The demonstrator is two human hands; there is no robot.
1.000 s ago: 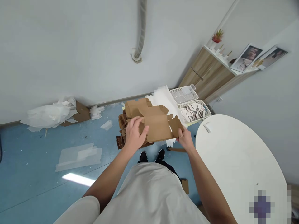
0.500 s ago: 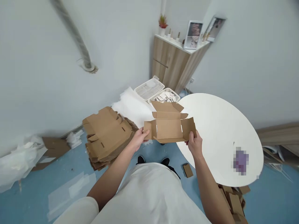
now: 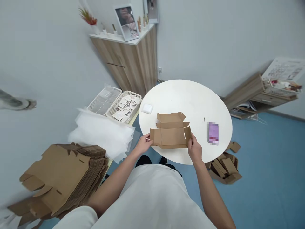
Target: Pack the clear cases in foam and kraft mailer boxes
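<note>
A brown cardboard box blank point(image 3: 172, 136), partly folded, is held over the near part of the round white table point(image 3: 186, 92). My left hand point(image 3: 144, 143) grips its left side flap between thumb and fingers. On the other side my right hand point(image 3: 195, 149) is closed on the raised right flap. The blank's lid panel, with its small side tabs, points away from me. A small white packet point(image 3: 147, 108) lies on the table beyond my left hand, and a blurred purple item point(image 3: 213, 133) is to the right.
Stacked flat cardboard point(image 3: 64, 171) fills the lower left. Beside it are white sheets point(image 3: 102, 133) and two white baskets, one with packets point(image 3: 127, 106). A wooden cabinet point(image 3: 128, 63) stands behind; folded boxes point(image 3: 226, 165) lie on the floor at right.
The view has turned right, so the table is now in front of me and under the blank. The left flap has opened flatter. Both hands keep their hold.
</note>
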